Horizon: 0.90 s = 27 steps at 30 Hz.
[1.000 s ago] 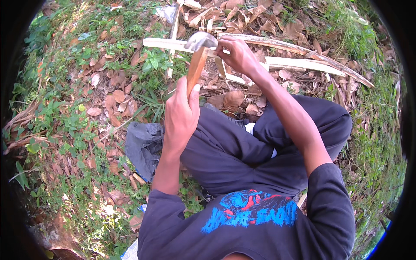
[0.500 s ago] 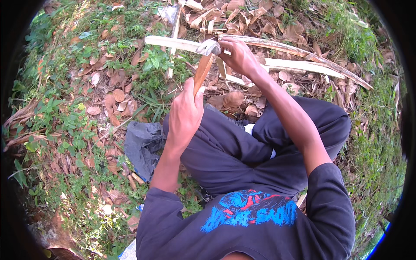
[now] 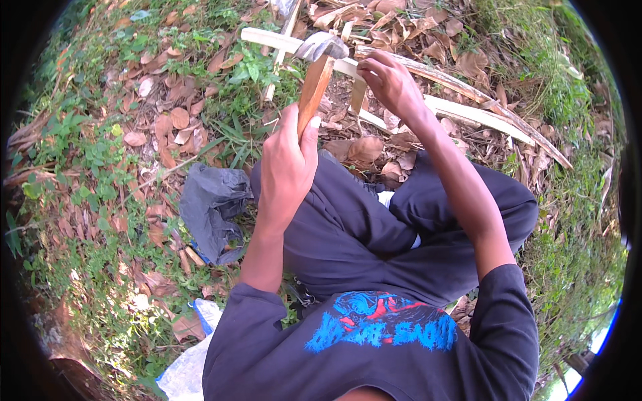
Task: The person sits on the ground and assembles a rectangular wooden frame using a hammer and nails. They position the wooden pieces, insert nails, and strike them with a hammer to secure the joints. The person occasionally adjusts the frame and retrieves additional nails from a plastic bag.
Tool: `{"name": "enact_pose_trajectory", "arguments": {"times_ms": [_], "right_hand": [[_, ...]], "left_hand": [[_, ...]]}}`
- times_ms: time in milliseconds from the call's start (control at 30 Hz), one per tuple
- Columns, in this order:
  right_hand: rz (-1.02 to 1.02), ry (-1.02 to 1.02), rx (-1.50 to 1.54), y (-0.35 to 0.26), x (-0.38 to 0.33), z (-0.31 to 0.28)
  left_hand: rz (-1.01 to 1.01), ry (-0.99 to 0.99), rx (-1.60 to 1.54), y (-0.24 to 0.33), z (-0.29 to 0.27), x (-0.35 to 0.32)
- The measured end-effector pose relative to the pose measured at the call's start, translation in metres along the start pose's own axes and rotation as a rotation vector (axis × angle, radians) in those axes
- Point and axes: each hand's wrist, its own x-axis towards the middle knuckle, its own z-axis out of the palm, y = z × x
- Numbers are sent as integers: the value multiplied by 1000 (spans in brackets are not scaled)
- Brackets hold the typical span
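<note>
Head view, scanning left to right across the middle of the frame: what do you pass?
Leaf-strewn ground → crumpled dark plastic bag → left hand gripping the wooden handle of a hammer → right hand on a thin wood strip → long pale split stalk → grass.

The left hand (image 3: 286, 164) covers the lower end of the wooden handle (image 3: 313, 93), so the handle's butt cannot be seen. The grey hammer head (image 3: 322, 45), near the top centre, is motion-blurred and its shape unclear. The right hand (image 3: 391, 83) hides the part of the pale wooden strip (image 3: 468, 110) that it grips. A white bag (image 3: 184, 374) is cut off at the lower rim.
</note>
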Motion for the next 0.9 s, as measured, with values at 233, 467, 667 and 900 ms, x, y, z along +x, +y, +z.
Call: {"name": "enact_pose_trajectory", "arguments": {"times_ms": [233, 467, 667, 900], "right_hand": [[-20, -99, -34, 0, 7, -3], [-69, -160, -132, -8, 16, -6], [-90, -185, -192, -10, 15, -1], [-20, -136, -78, -6, 7, 2]], "left_hand": [[-12, 5, -102, -10, -1, 2], [28, 14, -115, -18, 3, -4], [-59, -43, -195, -24, 5, -9], [-68, -11, -290, -29, 6, -8]]}}
